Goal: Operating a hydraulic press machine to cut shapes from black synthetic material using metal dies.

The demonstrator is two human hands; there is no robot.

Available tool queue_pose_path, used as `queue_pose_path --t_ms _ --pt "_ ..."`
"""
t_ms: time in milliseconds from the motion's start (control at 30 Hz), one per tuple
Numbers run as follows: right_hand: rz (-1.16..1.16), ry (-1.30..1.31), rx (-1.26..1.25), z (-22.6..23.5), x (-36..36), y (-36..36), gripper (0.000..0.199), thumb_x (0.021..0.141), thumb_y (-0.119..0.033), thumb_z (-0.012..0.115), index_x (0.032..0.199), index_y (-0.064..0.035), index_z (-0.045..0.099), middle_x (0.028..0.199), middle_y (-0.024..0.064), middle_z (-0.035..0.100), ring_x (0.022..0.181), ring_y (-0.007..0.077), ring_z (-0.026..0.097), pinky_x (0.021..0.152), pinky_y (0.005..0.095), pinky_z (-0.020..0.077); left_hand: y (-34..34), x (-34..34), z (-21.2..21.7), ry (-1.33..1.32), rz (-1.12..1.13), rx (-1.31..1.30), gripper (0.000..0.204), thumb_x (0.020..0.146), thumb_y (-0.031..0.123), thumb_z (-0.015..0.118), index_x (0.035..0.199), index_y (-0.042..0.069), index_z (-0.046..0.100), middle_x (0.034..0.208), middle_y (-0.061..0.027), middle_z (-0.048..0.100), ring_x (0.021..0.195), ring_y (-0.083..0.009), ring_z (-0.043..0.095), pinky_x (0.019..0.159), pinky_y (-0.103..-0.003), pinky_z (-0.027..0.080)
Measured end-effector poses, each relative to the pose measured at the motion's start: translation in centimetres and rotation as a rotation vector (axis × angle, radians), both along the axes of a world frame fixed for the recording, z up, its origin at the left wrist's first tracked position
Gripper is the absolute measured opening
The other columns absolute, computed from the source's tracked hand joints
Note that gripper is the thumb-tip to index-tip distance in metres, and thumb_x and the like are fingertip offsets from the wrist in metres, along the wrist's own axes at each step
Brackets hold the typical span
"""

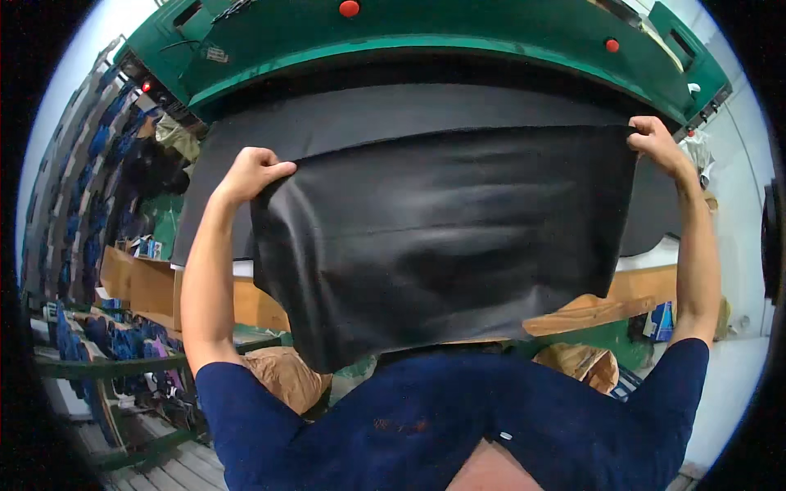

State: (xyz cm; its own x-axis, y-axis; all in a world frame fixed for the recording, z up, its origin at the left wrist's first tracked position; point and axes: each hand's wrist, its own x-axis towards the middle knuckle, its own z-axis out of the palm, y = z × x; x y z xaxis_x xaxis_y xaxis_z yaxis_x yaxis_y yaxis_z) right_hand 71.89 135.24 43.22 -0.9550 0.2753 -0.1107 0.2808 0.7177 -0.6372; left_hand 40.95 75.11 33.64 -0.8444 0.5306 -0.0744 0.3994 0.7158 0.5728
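A large, glossy black leather-like sheet (458, 221) hangs stretched between my hands. My left hand (255, 173) pinches its upper left corner, thumb lying along the edge. My right hand (655, 141) grips the upper right corner with curled fingers. The sheet sags and ripples in the middle, and its ragged lower edge drops near my chest. Behind and beneath it, a matte dark grey sheet (393, 106) covers the machine's bed; much of that surface is hidden by the piece I hold.
Across the far side runs a green machine beam (458, 61) with red buttons (350, 9). A wooden board (639, 286) edges the near side. At left stand a cardboard box (155, 290) and racks of dark tools (82, 180); brown paper sacks (286, 376) sit below. A white wall (741, 213) borders the right.
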Motion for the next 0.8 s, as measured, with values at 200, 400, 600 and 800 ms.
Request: queue_pose_path --t_ms 200,400,600,800 --pt "-0.183 0.060 0.023 -5.9 0.6 1.1 0.022 0.084 -0.025 0.070 0.078 -0.0090 0.057 0.068 -0.0048 0.050 0.063 0.0064 0.047 0.057 0.0242 0.0380 0.6 -1.5 -2.6 -0.238 -0.099 0.025 0.031 0.081 0.030 0.077 0.078 0.000 0.069 0.068 -0.0004 0.061 0.064 -0.0080 0.053 0.057 -0.028 0.044" --pt "-0.236 0.074 -0.081 -6.3 0.6 0.6 0.015 0.085 -0.018 0.069 0.082 -0.0110 0.056 0.073 -0.0057 0.052 0.067 0.0062 0.048 0.058 0.0232 0.0373 -1.6 -0.3 -2.3 -0.539 -0.054 0.279 0.025 0.079 0.024 0.078 0.082 0.002 0.067 0.073 0.0008 0.061 0.064 -0.0083 0.054 0.060 -0.025 0.044" --pt "-0.247 0.015 -0.261 -4.9 0.8 2.3 0.013 0.088 -0.018 0.068 0.089 -0.0145 0.056 0.075 -0.0077 0.054 0.063 0.0038 0.049 0.055 0.0215 0.0376 -3.8 0.2 -3.1 -0.474 0.002 0.309 0.025 0.078 0.024 0.080 0.074 0.006 0.064 0.066 0.0021 0.057 0.058 -0.0071 0.049 0.054 -0.024 0.038" --pt "-0.299 0.088 -0.565 -9.4 0.4 4.9 0.011 0.089 -0.018 0.066 0.091 -0.0145 0.056 0.073 -0.0082 0.053 0.061 0.0031 0.049 0.053 0.0201 0.0386 -3.0 1.6 -4.1 -0.396 0.113 0.341 0.027 0.079 0.020 0.079 0.067 0.009 0.057 0.063 0.0051 0.052 0.056 -0.0053 0.042 0.051 -0.023 0.032"
